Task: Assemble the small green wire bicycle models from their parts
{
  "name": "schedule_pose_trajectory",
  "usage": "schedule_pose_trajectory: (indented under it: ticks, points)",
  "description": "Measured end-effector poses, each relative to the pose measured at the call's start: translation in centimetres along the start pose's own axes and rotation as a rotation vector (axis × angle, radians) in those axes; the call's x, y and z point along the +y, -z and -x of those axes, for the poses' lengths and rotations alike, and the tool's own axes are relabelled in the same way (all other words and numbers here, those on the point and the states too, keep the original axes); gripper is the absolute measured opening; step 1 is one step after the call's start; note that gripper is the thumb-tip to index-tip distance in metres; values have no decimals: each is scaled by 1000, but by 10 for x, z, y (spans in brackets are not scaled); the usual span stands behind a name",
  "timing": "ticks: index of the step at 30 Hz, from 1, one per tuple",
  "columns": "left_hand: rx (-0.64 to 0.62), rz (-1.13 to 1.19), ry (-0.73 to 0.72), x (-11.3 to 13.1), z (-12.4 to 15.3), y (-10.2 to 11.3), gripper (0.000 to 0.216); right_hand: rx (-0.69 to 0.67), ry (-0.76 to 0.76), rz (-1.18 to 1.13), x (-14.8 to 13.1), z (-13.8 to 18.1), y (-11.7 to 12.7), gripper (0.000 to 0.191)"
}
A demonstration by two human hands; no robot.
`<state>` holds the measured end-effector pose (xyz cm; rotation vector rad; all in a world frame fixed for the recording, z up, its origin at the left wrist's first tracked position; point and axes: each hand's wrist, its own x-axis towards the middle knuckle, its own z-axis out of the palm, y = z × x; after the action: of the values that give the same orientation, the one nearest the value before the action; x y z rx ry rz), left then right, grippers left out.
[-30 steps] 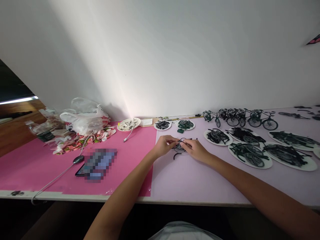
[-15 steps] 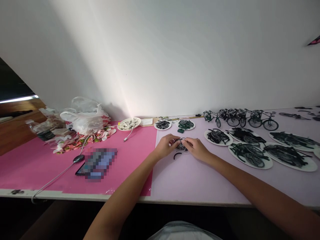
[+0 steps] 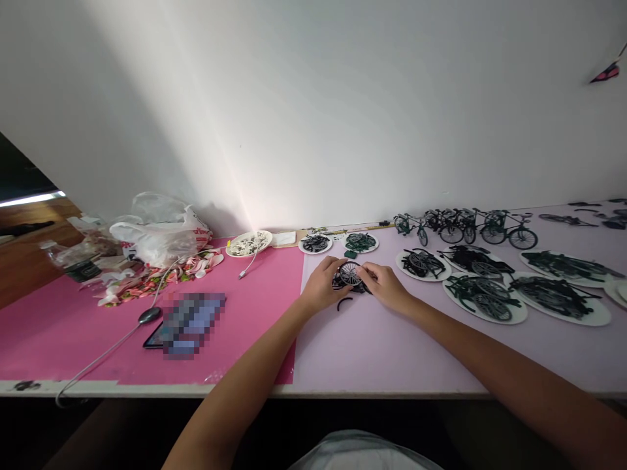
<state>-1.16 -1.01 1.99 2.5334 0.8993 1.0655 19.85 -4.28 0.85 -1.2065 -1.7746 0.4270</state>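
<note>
Head view: I see the left hand (image 3: 323,285) and right hand (image 3: 388,286) half-closed on a black, grey-spoked, plastic-looking wheel (image 3: 349,274), well in from the tabletop's (image 3: 372,352) front edge; uneven thumb pressure could bend it.

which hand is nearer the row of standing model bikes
Right: the right hand is left of and in front of the bikes; the left hand is farther left.

The left forearm (image 3: 257,356) and the right forearm (image 3: 490,364), both bare, reach forward and slant inward, and the left hand (image 3: 321,287) and the right hand (image 3: 389,287) face each other, near but apart, fingers (image 3: 375,269) bent.
</note>
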Motion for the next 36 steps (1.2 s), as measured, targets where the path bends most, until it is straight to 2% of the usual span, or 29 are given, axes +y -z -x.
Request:
schedule_pose_trajectory:
  ticks: [7, 12, 18, 24, 36]
  points:
    - [32, -54, -52, -2, 2, -3, 71, -29, -23, 16, 2, 1, -3, 50]
    - [2, -45, -50, -3, 2, -5, 75, -78, -49, -20, 1, 1, -6, 51]
    - [-57, -4, -113, 1, 3, -5, 94, -91, -72, -44, 0, 2, -7, 50]
    - [-9, -12, -71, -2, 1, -7, 72, -196, -33, -43, -2, 4, -5, 45]
    - [9, -44, -93, -8, 0, -4, 61, -246, -16, -7, 2, 4, -6, 44]
